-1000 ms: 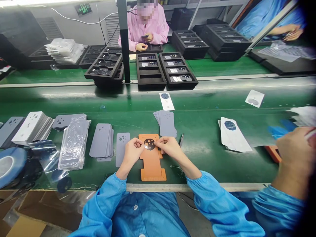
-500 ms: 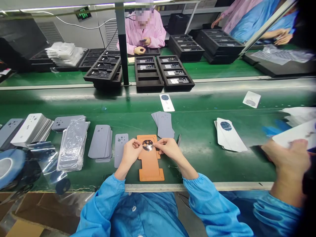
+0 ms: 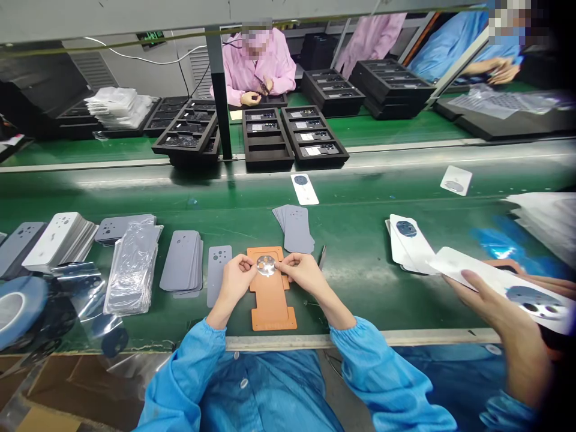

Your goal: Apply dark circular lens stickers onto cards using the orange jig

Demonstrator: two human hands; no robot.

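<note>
Over the upper part of an orange fixture plate (image 3: pixel 271 303), a shiny round film sticker with holes (image 3: pixel 266 265) is pinched at both sides. My left hand (image 3: pixel 237 277) has its closed fingertips on the sticker's left edge. On its right edge, the fingers of my right hand (image 3: pixel 302 271) are closed too. Whether the sticker touches the plate I cannot tell. A grey phone-shaped sheet with holes (image 3: pixel 219 273) lies just left of my left hand. Beyond the plate is a fanned stack of grey sheets (image 3: pixel 297 229). Tweezers or a similar thin tool (image 3: pixel 323 257) lie beside my right hand.
Grey sheet stacks (image 3: pixel 182 261), a plastic-wrapped stack (image 3: pixel 132 270), white sheets (image 3: pixel 58 240) and a blue tape roll (image 3: pixel 20 306) stand left. At right, a co-worker's hand (image 3: pixel 490 300) holds a white sheet (image 3: pixel 495 282) near more white sheets (image 3: pixel 409 240). Black trays (image 3: pixel 267 144) line the back.
The sticker now reflects bright instead of dark, while my hands stay nearly in place. At right, the co-worker's hand and white sheet have shifted and turned, showing a dark round patch.
</note>
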